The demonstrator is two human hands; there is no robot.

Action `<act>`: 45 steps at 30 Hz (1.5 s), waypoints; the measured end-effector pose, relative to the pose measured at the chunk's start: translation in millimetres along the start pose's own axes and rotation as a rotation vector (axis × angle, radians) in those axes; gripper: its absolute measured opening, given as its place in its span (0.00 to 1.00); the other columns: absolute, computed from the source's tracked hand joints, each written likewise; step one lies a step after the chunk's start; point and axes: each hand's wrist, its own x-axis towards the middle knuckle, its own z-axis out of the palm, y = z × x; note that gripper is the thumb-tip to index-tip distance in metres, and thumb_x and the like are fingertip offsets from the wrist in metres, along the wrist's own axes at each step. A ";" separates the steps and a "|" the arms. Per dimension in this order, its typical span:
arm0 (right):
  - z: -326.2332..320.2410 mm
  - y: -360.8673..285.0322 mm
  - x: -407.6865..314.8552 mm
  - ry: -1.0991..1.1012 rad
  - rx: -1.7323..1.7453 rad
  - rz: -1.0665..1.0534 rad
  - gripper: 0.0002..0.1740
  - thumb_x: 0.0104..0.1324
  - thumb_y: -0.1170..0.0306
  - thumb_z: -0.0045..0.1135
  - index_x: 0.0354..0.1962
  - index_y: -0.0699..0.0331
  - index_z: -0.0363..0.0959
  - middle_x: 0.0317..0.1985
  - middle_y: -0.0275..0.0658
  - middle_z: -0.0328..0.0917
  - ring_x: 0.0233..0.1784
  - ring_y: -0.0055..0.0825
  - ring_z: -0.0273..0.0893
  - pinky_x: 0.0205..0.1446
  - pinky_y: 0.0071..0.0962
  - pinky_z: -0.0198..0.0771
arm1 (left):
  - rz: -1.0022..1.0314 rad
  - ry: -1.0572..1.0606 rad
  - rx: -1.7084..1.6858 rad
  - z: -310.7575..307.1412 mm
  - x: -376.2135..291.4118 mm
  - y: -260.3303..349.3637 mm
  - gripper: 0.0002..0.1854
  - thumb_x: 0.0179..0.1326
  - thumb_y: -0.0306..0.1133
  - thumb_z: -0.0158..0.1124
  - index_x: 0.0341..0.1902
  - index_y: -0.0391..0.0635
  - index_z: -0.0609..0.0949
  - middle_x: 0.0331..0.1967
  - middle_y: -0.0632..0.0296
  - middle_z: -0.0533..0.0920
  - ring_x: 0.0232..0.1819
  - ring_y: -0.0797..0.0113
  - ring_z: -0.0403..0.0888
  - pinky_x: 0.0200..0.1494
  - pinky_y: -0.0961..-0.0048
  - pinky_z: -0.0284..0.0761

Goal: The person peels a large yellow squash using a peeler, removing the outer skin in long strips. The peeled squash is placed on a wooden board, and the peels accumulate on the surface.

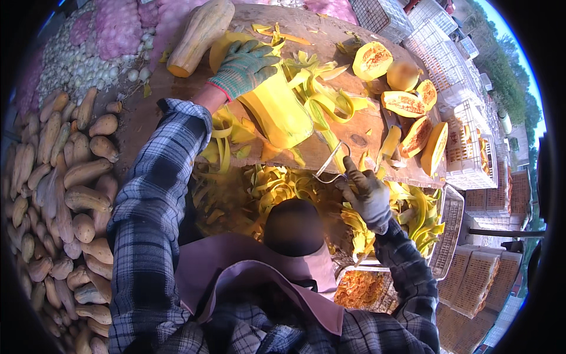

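A long squash, peeled to yellow flesh (pixel 281 113), lies across the wooden table (pixel 353 137). My left hand (pixel 247 66), in a green knit glove, rests spread on its far part. My right hand (pixel 365 192), in a grey-white glove, grips a peeler with a wire-like metal frame (pixel 329 164) at the table's near edge; the handle is mostly hidden by the fingers. Long curled peels (pixel 336 104) lie beside the squash. Beyond my left hand an unpeeled squash (pixel 203 35) with a cut end leans on the tabletop.
Halved squashes (pixel 404 104) with orange pulp lie at the table's right. More peels (pixel 283 181) fill the space below the edge. A crate of pulp (pixel 360 287) stands near my right arm. Whole squashes (pixel 84 199) are heaped at left; stacked plastic crates (pixel 471 270) stand at right.
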 end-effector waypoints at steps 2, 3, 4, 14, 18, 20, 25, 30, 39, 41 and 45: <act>43.7 -33.1 65.9 0.061 0.011 -0.243 0.31 0.61 0.56 0.69 0.62 0.49 0.76 0.27 0.44 0.76 0.26 0.40 0.78 0.29 0.36 0.73 | 0.004 -0.005 0.081 -13.8 -2.1 -2.0 0.22 0.72 0.55 0.49 0.64 0.66 0.79 0.71 0.68 0.72 0.74 0.54 0.61 0.76 0.50 0.46; 63.1 -45.4 95.3 0.117 0.069 -0.381 0.28 0.63 0.55 0.66 0.61 0.49 0.76 0.29 0.45 0.77 0.29 0.42 0.78 0.30 0.38 0.73 | -0.008 -0.047 0.111 -18.9 -3.4 -2.5 0.23 0.72 0.55 0.48 0.65 0.66 0.78 0.71 0.68 0.71 0.74 0.54 0.60 0.76 0.50 0.46; 71.7 -50.1 109.4 0.059 -0.032 -0.448 0.27 0.65 0.54 0.63 0.60 0.49 0.75 0.31 0.45 0.77 0.30 0.42 0.78 0.30 0.39 0.74 | -0.040 -0.037 0.160 -19.9 -4.2 0.5 0.23 0.73 0.56 0.48 0.66 0.68 0.77 0.72 0.68 0.70 0.75 0.55 0.58 0.76 0.50 0.47; -58.1 64.4 -53.5 -0.012 -0.460 0.162 0.31 0.60 0.55 0.70 0.61 0.49 0.76 0.22 0.41 0.74 0.21 0.34 0.76 0.24 0.34 0.72 | -0.085 0.093 0.110 14.6 -3.5 10.2 0.20 0.71 0.52 0.49 0.61 0.69 0.81 0.68 0.68 0.74 0.72 0.58 0.63 0.72 0.46 0.50; -0.3 13.6 1.9 0.008 -0.222 -0.134 0.39 0.54 0.57 0.76 0.65 0.45 0.73 0.25 0.40 0.74 0.22 0.35 0.76 0.26 0.34 0.71 | -0.043 0.085 0.099 6.1 11.0 21.1 0.18 0.69 0.50 0.51 0.53 0.61 0.85 0.62 0.70 0.79 0.67 0.62 0.69 0.70 0.49 0.53; 35.5 -7.7 47.5 -0.012 -0.123 -0.268 0.36 0.58 0.55 0.72 0.64 0.44 0.73 0.24 0.40 0.71 0.24 0.37 0.74 0.28 0.36 0.71 | -0.051 0.047 0.081 4.8 14.3 25.2 0.18 0.69 0.49 0.52 0.53 0.60 0.85 0.61 0.69 0.79 0.67 0.62 0.69 0.70 0.50 0.54; 46.9 24.4 70.8 -0.009 -0.180 -0.357 0.32 0.63 0.58 0.67 0.65 0.45 0.72 0.24 0.39 0.73 0.24 0.37 0.75 0.26 0.36 0.71 | 0.036 0.101 0.104 11.9 15.6 19.3 0.18 0.69 0.48 0.51 0.54 0.59 0.84 0.61 0.68 0.80 0.66 0.62 0.71 0.69 0.54 0.57; 5.3 82.0 19.0 0.054 -0.335 -0.015 0.31 0.61 0.53 0.69 0.62 0.44 0.75 0.23 0.39 0.73 0.19 0.34 0.75 0.23 0.34 0.71 | -0.006 0.101 0.111 17.8 17.4 16.7 0.18 0.70 0.48 0.52 0.55 0.59 0.84 0.61 0.68 0.80 0.66 0.62 0.71 0.70 0.55 0.58; 57.8 -52.8 122.1 0.037 -0.057 -0.333 0.30 0.64 0.57 0.64 0.64 0.48 0.72 0.29 0.43 0.77 0.28 0.40 0.77 0.30 0.37 0.73 | 0.008 0.111 0.094 12.9 15.2 19.6 0.17 0.71 0.49 0.52 0.54 0.59 0.84 0.59 0.68 0.82 0.65 0.60 0.74 0.69 0.56 0.60; 54.7 -42.4 119.9 -0.050 -0.199 -0.231 0.31 0.65 0.56 0.62 0.65 0.47 0.71 0.27 0.43 0.76 0.27 0.39 0.77 0.29 0.37 0.74 | 0.027 0.136 0.098 15.0 15.6 17.3 0.18 0.71 0.49 0.52 0.54 0.59 0.84 0.59 0.67 0.82 0.64 0.60 0.74 0.69 0.56 0.60; 22.8 24.3 58.9 -0.122 -0.351 -0.128 0.31 0.63 0.57 0.66 0.64 0.46 0.73 0.23 0.41 0.75 0.24 0.35 0.77 0.26 0.36 0.72 | 0.028 0.158 0.090 21.5 16.3 14.2 0.17 0.71 0.48 0.53 0.54 0.59 0.84 0.58 0.66 0.82 0.64 0.59 0.74 0.68 0.56 0.61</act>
